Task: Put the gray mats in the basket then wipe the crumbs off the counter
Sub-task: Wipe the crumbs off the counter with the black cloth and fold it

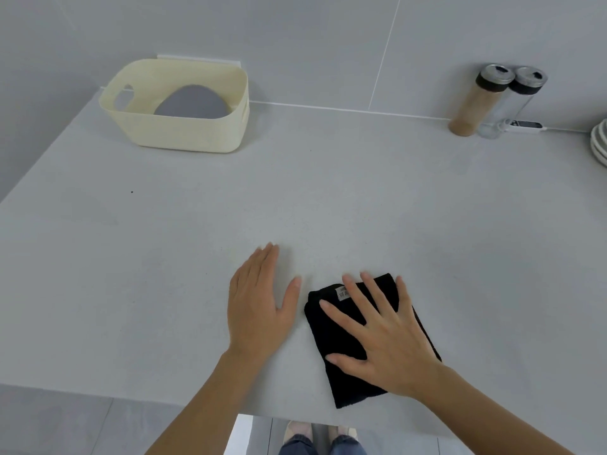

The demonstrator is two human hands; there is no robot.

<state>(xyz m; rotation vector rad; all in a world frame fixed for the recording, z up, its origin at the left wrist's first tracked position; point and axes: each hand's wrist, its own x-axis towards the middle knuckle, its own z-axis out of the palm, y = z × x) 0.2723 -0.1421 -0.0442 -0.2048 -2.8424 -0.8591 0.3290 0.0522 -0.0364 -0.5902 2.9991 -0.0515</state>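
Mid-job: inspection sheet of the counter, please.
Surface: gray counter, one dark speck at left; crumbs too faint to tell.
Job's things: gray mat in the cream basket, back left; black cloth near front edge.
Clutter: two jars and stacked plates, back right.
Hands: left hand flat on the counter; right hand spread flat on the cloth.
Cables: small white device by the jars, thin lead seems to run right.
Surroundings: tiled wall.

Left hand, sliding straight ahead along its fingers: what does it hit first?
Nothing close: the left hand points over bare counter toward the back wall, passing right of the basket. Depth is hard to judge.
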